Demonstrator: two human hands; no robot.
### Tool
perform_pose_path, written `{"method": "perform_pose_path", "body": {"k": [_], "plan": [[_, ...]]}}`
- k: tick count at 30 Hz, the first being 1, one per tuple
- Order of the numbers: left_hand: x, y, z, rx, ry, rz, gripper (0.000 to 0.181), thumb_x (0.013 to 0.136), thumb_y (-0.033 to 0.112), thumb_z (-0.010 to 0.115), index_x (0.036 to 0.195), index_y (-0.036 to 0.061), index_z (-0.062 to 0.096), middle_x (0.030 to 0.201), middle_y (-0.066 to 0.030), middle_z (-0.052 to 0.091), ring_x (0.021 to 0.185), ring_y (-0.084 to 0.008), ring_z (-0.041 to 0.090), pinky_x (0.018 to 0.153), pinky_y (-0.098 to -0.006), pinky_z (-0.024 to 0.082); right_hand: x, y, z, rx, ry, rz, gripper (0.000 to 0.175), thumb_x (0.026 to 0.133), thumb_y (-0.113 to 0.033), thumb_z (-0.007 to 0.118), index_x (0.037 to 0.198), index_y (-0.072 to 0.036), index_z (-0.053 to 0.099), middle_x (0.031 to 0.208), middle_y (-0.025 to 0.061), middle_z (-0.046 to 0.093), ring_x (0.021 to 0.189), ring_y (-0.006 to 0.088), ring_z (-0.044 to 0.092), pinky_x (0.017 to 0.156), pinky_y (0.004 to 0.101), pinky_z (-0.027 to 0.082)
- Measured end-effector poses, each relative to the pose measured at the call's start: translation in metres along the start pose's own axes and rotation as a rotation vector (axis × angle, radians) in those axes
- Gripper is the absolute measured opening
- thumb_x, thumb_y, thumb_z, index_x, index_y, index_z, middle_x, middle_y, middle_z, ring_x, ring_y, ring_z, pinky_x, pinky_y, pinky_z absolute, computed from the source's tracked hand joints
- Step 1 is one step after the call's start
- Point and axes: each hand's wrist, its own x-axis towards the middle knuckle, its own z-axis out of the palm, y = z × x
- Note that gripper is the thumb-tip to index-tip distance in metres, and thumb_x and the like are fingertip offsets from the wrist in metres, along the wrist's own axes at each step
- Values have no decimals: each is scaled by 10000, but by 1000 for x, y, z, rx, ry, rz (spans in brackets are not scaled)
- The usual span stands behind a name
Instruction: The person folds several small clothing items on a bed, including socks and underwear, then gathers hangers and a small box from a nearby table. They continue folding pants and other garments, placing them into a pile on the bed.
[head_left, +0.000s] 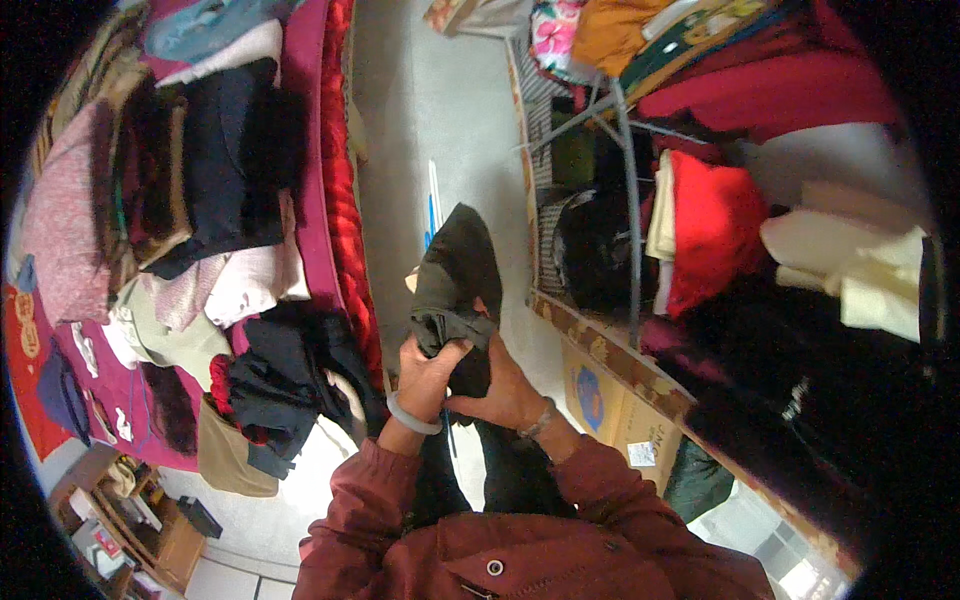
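A dark olive piece of cloth (459, 262), bunched at its near end, is held in front of my body above the floor. My left hand (427, 375), with a pale bangle at the wrist, grips the bunched part with its thumb on top. My right hand (510, 386) wraps the cloth's right and lower side; some of its fingers are hidden behind the fabric. The cloth's far end rises to a rounded point. What kind of garment it is, I cannot tell.
On the left, a bed with a magenta cover (311, 225) bears folded clothes (217, 150) and a dark heap (277, 375). At right stands a metal-framed rack (634, 225) with red cloth (712, 225). A cardboard box (600, 397) sits beneath. A wooden shelf (176, 525) is lower left.
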Motion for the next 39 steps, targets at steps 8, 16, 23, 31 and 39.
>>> {"method": "perform_pose_path", "body": {"k": [8, 16, 23, 31, 39], "plan": [[-46, 47, 21, -12, -238, -36, 417, 855, 159, 727, 1210, -6, 583, 1119, -57, 632, 988, -140, 587, 872, -299, 480, -28, -63, 0, -439, 85, -247, 654, 742, 14, 606, 1314, 179, 337, 1518, 344, 74, 1361, 546, 204, 1129, 514, 254], [-92, 97, 25, -305, -226, 109, 247, 857, 109, 659, 1083, 57, 575, 1010, -21, 615, 941, -161, 595, 837, -316, 502, -52, -157, 10, -737, 277, -438, 632, 768, -63, 589, 1293, 214, 376, 1455, 380, 243, 1379, 553, 173, 1134, 523, 220], [-131, 133, -8, -464, -164, 227, 361, 823, 50, 655, 1172, 0, 576, 1081, -75, 649, 976, -187, 626, 867, -335, 508, -68, -191, -27, -258, 123, -505, 646, 809, -172, 677, 1357, 55, 421, 1495, 238, 322, 1395, 380, 305, 1142, 442, 241], [-183, 111, -16, -596, -109, 340, 380, 804, 21, 651, 1176, 19, 576, 1111, -55, 633, 998, -173, 599, 910, -328, 469, -12, -111, -46, 86, 146, 75, 638, 930, -365, 580, 1365, 71, 412, 1402, 173, 456, 1253, 253, 466, 1034, 358, 367], [-227, 87, -18, -600, -69, 412, 329, 780, -7, 609, 1107, 24, 589, 1029, -30, 606, 941, -134, 564, 873, -286, 445, 5, -100, -48, 458, -354, 65, 554, 901, -385, 613, 1288, -1, 516, 1186, 63, 592, 1031, 192, 563, 927, 335, 427]]}}
